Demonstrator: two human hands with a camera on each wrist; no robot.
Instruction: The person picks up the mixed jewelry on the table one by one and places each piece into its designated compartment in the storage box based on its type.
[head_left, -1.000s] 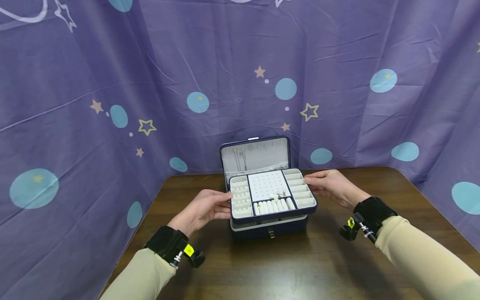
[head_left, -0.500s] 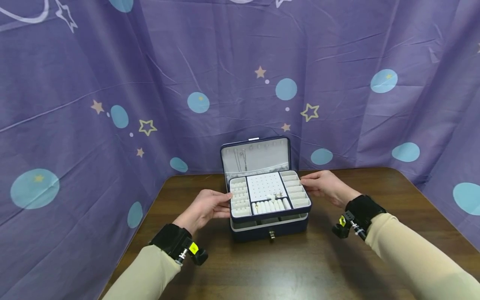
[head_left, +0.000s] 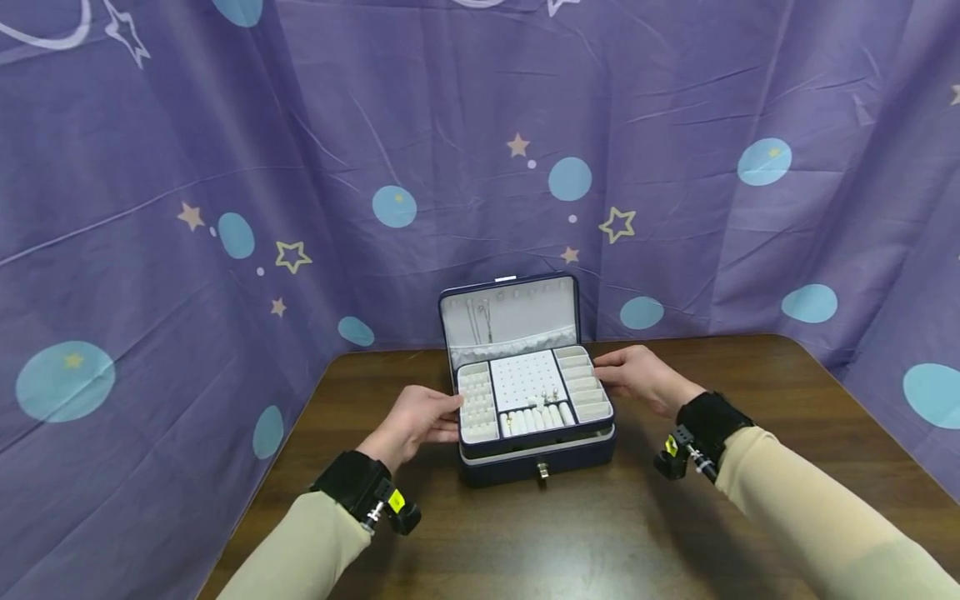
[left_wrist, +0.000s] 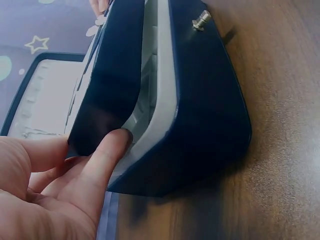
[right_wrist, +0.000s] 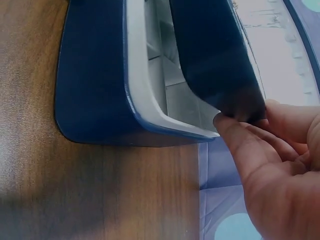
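Observation:
My left hand [head_left: 417, 419] and right hand [head_left: 637, 379] grip opposite short ends of a jewelry tray [head_left: 525, 377], thumbs on top and fingers under it. The tray is navy outside and white inside, with side compartments, a dotted panel and ring rolls [head_left: 536, 419]. A few earrings [head_left: 553, 395] sit near the panel's front edge. Just below is the navy jewelry box [head_left: 502, 472], its white rim and inner dividers showing through a gap in both wrist views. Its lid [head_left: 525, 313] stands raised behind, with necklaces [head_left: 478, 322] hanging inside.
The box stands on a brown wooden table [head_left: 540, 542]. A gold clasp [head_left: 542, 470] sticks out from its front. Close behind the lid hangs a purple curtain [head_left: 480, 167] with stars and blue circles.
The tray has come down closer to the box and shifted slightly left, becoming more level with it. My right hand has moved left and down with it; my left hand has lowered a little.

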